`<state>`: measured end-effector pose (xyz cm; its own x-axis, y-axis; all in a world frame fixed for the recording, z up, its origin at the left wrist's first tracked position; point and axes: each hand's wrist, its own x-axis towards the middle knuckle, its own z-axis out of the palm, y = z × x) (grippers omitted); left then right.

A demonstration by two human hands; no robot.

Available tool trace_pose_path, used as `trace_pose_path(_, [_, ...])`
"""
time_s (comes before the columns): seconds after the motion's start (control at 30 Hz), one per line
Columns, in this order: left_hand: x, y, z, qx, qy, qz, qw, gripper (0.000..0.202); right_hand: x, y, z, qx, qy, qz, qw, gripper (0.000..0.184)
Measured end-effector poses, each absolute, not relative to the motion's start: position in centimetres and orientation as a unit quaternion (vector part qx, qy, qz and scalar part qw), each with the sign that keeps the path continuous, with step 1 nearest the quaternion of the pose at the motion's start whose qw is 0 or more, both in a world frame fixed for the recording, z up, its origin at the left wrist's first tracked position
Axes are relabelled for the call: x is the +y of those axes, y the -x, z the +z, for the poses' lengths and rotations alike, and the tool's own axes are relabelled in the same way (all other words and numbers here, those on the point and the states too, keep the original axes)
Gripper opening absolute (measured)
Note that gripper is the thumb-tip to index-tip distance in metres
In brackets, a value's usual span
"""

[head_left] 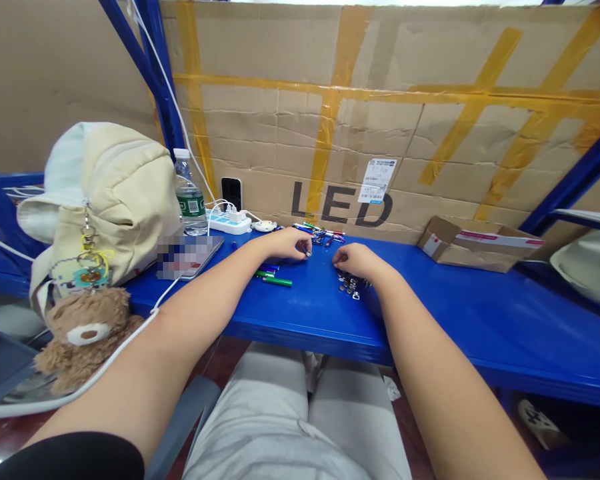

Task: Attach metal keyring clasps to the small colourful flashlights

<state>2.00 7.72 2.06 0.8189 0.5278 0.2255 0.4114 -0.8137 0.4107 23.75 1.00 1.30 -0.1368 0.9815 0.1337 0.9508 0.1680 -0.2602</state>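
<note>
- Left hand [293, 244] pinches a small round piece [309, 253] between thumb and fingertips, at nine o'clock from the right hand [354, 259].
- Right hand curls with its fingertips drawn close; whether anything sits between them, I cannot tell.
- Small metal pieces [349, 289] lie on the blue table [305, 303] at six o'clock from the right hand, close beside it.
- Pens [325, 236] lie bunched at ten o'clock from that hand.
- Green marker [278, 282] lies at seven o'clock from the left hand.
</note>
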Motion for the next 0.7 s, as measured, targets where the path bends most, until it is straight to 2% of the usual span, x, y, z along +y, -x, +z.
trace_pose_path(0.3, [7.2, -2.1, 2.2, 0.258, -0.935, 0.164, 0.179, 0.018, 0.9, -23.5, 1.4, -0.738, 0.658, 0.083, 0.124, 0.011])
trace_pose_path(0.7, [7.0, -2.5, 2.3, 0.278, -0.925, 0.163, 0.200, 0.025, 0.4, -22.1, 1.9, -0.751, 0.566, 0.107, 0.323, 0.018])
